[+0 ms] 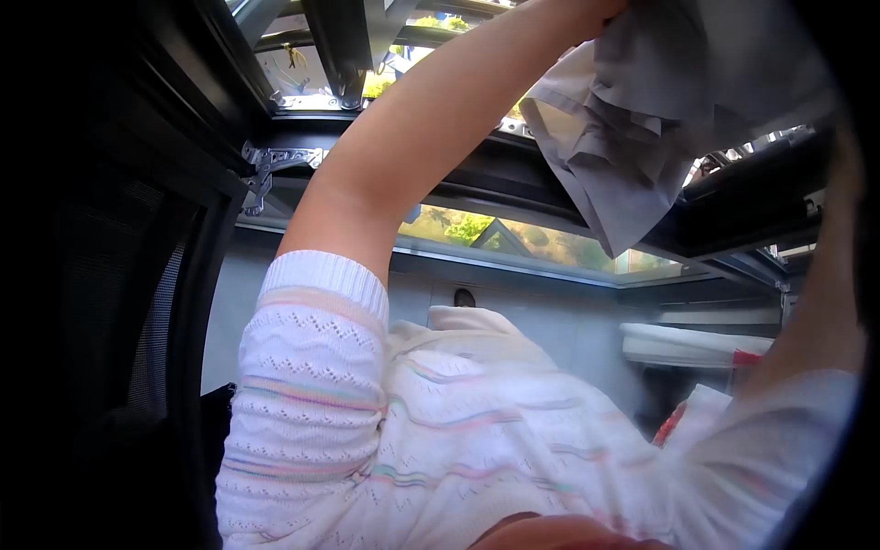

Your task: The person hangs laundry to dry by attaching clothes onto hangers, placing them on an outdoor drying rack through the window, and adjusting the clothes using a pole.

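Observation:
My left arm stretches up and across to the right. Only the edge of my left hand [612, 11] shows at the top of the head view, against a grey cloth [632, 137]; its fingers are hidden. Folded and creased, the cloth hangs down with a pointed lower corner in front of the window frame. My right arm rises along the right edge of the view, partly blurred. Beyond the cloth's right side, my right hand is out of view, so what it touches cannot be seen.
Dark window frames [486, 170] with a metal hinge [280, 163] cross the upper part. A dark mesh panel [156, 302] stands at the left. Below are the grey floor [587, 348] and a white-and-red item [683, 344] at the right. Greenery shows through the glass.

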Demonstrator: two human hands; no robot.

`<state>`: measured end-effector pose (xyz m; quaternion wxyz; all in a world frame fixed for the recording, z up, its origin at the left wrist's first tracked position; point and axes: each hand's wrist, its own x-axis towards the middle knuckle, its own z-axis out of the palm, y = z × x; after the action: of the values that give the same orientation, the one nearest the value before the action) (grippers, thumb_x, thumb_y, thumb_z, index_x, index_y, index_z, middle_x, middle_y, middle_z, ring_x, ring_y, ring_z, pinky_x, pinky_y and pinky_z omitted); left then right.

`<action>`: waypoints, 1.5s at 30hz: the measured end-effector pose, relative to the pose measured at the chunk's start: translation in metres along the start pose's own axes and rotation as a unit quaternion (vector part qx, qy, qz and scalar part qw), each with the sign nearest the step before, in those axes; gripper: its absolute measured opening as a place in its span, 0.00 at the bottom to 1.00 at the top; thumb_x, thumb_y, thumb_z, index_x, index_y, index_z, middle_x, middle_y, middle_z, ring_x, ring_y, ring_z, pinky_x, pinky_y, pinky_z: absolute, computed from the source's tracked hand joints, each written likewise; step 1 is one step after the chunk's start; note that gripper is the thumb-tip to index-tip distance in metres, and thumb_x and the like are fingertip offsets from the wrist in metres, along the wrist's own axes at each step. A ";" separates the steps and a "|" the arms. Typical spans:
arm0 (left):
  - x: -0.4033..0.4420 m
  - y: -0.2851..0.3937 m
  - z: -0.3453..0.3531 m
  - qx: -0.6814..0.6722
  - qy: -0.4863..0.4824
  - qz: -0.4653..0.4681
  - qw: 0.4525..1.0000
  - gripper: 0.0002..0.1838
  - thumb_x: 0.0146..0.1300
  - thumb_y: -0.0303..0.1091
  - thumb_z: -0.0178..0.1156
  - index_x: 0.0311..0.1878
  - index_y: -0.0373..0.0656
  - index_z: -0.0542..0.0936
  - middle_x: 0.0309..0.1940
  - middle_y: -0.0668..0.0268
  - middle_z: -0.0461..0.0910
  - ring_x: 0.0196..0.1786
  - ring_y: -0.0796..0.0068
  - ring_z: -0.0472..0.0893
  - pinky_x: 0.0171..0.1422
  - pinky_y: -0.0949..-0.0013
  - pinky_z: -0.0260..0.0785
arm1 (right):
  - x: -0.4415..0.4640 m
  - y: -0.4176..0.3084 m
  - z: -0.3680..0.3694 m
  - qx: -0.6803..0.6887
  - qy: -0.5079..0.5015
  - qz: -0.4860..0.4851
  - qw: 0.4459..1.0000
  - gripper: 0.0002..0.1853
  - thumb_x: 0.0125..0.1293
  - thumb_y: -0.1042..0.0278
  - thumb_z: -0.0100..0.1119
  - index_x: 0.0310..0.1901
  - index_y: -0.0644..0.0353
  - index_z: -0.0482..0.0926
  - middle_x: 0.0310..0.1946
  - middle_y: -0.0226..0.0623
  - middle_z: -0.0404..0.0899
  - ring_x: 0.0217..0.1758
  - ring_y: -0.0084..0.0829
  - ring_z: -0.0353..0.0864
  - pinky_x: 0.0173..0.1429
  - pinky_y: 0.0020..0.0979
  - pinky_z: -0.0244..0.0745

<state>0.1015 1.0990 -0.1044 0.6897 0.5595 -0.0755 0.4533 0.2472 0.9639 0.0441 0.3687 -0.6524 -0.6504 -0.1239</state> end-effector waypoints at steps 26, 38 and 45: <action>0.031 -0.067 -0.112 0.664 -0.175 -0.305 0.659 0.11 0.51 0.35 0.53 0.25 0.36 0.80 0.19 0.56 0.77 0.22 0.60 0.76 0.31 0.63 0.68 | -0.083 0.211 0.365 0.027 -0.600 0.092 0.794 0.10 0.51 0.60 0.62 0.31 0.56 0.79 0.21 0.32 0.76 0.24 0.25 0.73 0.32 0.30 0.67; 0.071 -0.181 -0.229 0.559 -0.090 -0.544 0.620 0.11 0.56 0.37 0.51 0.40 0.45 0.72 0.20 0.72 0.69 0.21 0.78 0.66 0.26 0.69 0.60 | -0.062 0.278 0.386 -0.034 -0.438 0.075 0.895 0.12 0.57 0.58 0.56 0.35 0.57 0.79 0.28 0.31 0.77 0.30 0.24 0.72 0.37 0.26 0.66; 0.080 -0.205 -0.244 0.605 -0.165 -0.547 0.554 0.24 0.53 0.40 0.54 0.55 0.44 0.72 0.49 0.62 0.75 0.38 0.65 0.78 0.45 0.62 0.71 | -0.063 0.334 0.481 0.278 -0.371 0.171 0.869 0.14 0.57 0.63 0.58 0.42 0.60 0.76 0.28 0.32 0.76 0.31 0.20 0.72 0.38 0.25 0.68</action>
<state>0.1953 1.3552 -0.2880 0.2788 0.8437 0.4249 -0.1729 0.4006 1.2644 -0.4387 0.2813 -0.6219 -0.6253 0.3783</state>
